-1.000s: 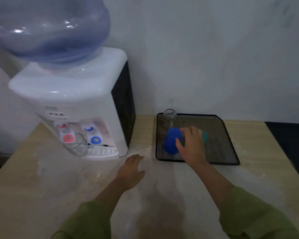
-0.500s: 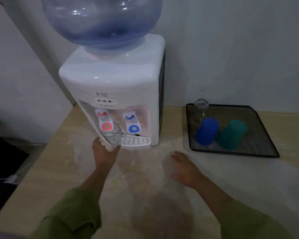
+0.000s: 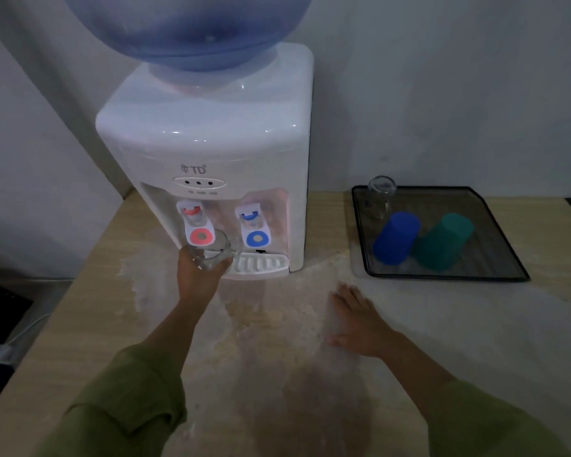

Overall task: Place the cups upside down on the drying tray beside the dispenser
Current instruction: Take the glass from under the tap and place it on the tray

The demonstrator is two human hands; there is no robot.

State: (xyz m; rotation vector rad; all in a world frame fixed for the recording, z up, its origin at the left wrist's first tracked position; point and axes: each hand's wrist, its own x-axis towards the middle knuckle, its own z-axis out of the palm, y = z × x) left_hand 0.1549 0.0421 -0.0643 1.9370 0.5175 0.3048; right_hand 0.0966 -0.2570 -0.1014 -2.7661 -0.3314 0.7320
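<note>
Her left hand point(image 3: 200, 275) grips a clear glass point(image 3: 216, 253) below the dispenser's red tap point(image 3: 198, 230). The drying tray point(image 3: 442, 277) lies well off right. The right hand point(image 3: 356, 316), nearer it, rests flat and empty.

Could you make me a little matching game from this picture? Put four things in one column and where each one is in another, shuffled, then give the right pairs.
Things
1. blue cup
2. green cup
3. clear glass
4. right hand

Places
A. held by the left hand under the red tap
B. flat on the table
C. on the tray, right of the other plastic cup
D. on the tray, between another glass and a plastic cup

Pairs: 1-D, 2-C, 3-A, 4-B
</note>
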